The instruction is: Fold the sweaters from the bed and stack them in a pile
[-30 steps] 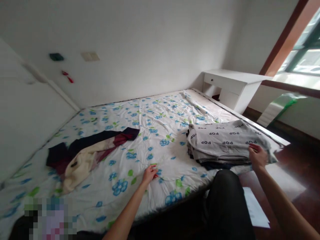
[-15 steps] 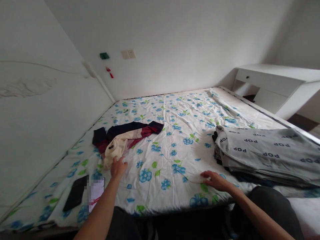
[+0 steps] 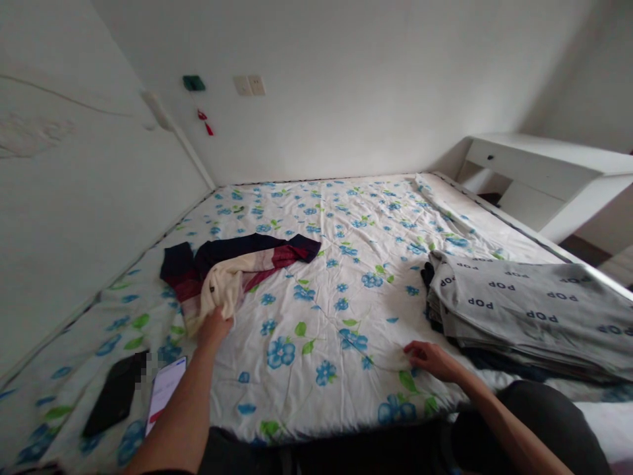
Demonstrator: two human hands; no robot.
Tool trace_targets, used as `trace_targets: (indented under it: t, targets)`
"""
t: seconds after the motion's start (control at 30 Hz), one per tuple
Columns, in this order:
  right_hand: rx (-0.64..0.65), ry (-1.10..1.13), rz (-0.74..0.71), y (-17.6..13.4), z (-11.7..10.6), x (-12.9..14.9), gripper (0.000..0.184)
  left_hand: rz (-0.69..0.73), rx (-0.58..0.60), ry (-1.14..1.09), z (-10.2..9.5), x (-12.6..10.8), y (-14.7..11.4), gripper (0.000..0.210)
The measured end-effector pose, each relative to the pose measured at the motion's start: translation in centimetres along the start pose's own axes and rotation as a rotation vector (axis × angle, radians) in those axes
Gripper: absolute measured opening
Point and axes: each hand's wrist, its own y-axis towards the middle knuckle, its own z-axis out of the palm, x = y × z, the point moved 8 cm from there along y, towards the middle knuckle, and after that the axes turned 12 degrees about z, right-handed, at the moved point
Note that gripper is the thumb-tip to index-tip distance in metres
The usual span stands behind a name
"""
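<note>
My left hand (image 3: 216,328) is at the near edge of a knit sweater (image 3: 225,280) with navy, maroon and cream bands. Its fingers are closed on the cream cloth, their tips partly hidden in it. The sweater lies crumpled on the left of the flowered bed sheet (image 3: 316,330), its sleeves folded about. My right hand (image 3: 432,359) rests over the sheet near the bed's front edge, holding nothing, fingers loosely bent and apart. Just right of it is a stack of folded clothes with a grey POP-print garment (image 3: 514,297) on top.
Left of my left forearm lie a black phone-like slab (image 3: 116,394) and a phone with a lit screen (image 3: 165,389). A white desk (image 3: 544,171) stands beyond the bed's right edge. The far wall has a socket plate (image 3: 249,85) and a red tassel (image 3: 206,123).
My left hand has gone from touching the sweater's near edge with spread fingers to closing on it. The view has shifted slightly. My right hand stays by the stack.
</note>
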Motion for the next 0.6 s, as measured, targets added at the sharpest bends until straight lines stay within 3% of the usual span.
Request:
trace_targets:
  t: [0.17, 0.23, 0.3, 0.37, 0.47, 0.53, 0.6]
  targets:
    - [0.006, -0.006, 0.007, -0.3, -0.5, 0.6, 0.037, 0.158, -0.029, 0.013, -1.9, -6.8, -0.7, 0.053]
    - [0.013, -0.013, -0.004, -0.4, -0.4, 0.7, 0.038, 0.252, -0.027, -0.032, -2.6, -10.9, -2.3, 0.05]
    - [0.019, -0.023, -0.013, -0.4, -0.3, 0.8, 0.039, 0.395, 0.017, -0.136, -2.1, -16.0, -5.6, 0.044]
    - [0.008, -0.031, -0.015, -0.4, -0.3, 1.0, 0.037, 0.559, 0.099, -0.297, -0.3, -21.4, -11.1, 0.036]
    - [-0.013, -0.03, -0.002, -0.6, -0.5, 1.1, 0.035, 0.801, 0.291, -0.538, 4.2, -29.0, -22.5, 0.029]
    - [-0.024, -0.024, 0.002, -0.8, -0.7, 1.1, 0.034, 0.931, 0.442, -0.585, 7.3, -32.8, -30.6, 0.029]
    - [-0.041, -0.024, -0.007, -0.9, -0.7, 1.1, 0.032, 1.076, 0.575, -0.633, 9.0, -35.5, -37.6, 0.033]
